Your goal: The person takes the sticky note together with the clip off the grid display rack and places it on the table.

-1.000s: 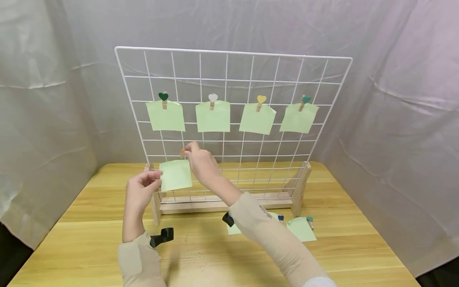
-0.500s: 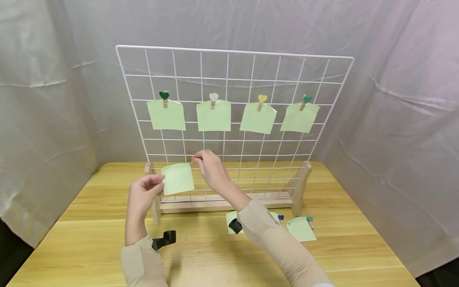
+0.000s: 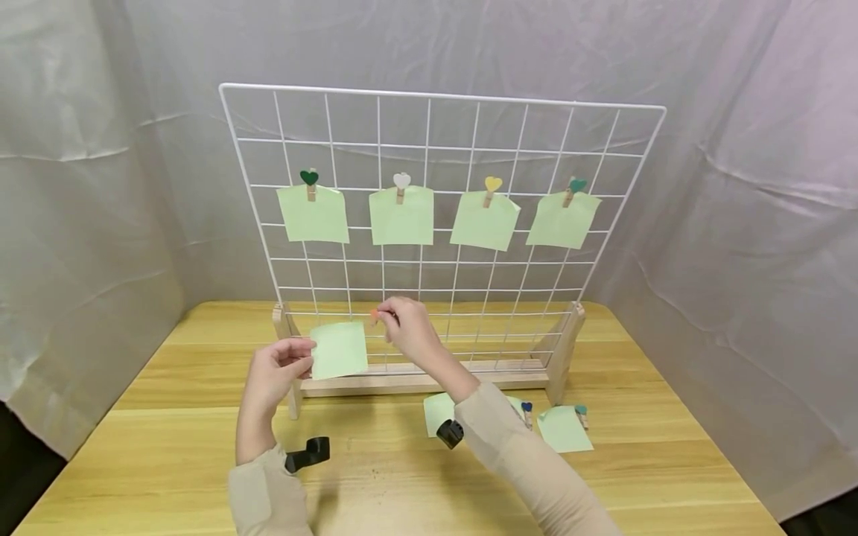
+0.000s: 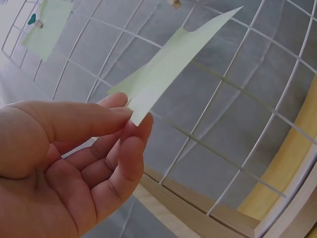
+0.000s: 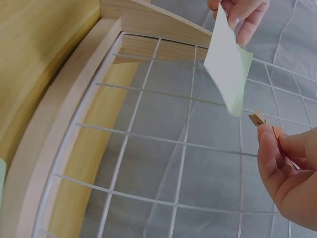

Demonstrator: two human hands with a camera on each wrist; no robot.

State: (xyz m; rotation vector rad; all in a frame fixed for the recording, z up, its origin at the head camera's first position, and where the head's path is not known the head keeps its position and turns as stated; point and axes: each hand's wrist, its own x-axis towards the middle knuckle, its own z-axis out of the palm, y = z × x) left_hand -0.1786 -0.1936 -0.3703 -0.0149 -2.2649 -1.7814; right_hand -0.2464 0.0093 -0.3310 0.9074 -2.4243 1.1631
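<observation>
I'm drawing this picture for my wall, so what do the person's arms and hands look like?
Draw long beige sleeves, the left sleeve and the right sleeve, a bit wrinkly. A small black gadget pokes out by each cuff, one left, one right. The left hand and right hand wear no gloves. I see no cables.

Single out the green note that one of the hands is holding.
The green note pinched by the left hand, low in front of the white grid; four others hang clipped above, the rest lie on the table.
</observation>
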